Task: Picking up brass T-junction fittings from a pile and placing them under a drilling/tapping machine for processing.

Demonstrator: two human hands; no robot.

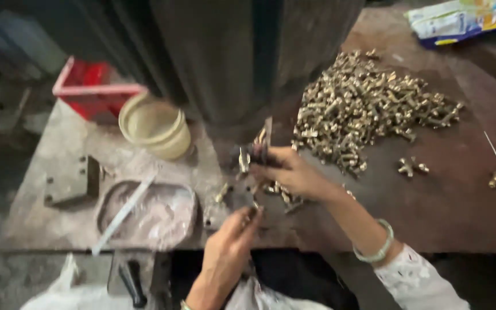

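**Brass parts at the press, both hands in close**

My right hand (294,172) is up at the foot of the dark machine column (248,63), fingers bunched around a small brass fitting (259,140) that stands upright just in front of the column. The picture is blurred, so how tight that grip is I cannot tell, but the fingers are curled in on it. A pale green bangle (377,247) sits on that wrist, above a white lace sleeve (420,281).

My left hand (228,247) comes in from below, fingertips pinched together on another small brass piece (252,212) at the near edge of the worn table (449,206). The two hands are near each other but not touching.

To the right of my right hand lies the big heap of brass fittings (363,106), spread across the table, with a couple of strays (411,166) just beyond it. To the left sit a cream plastic tub (156,126), a red tray (90,89) behind it, and a shallow grey dish (156,215) with a white stick (124,212) lying across it.
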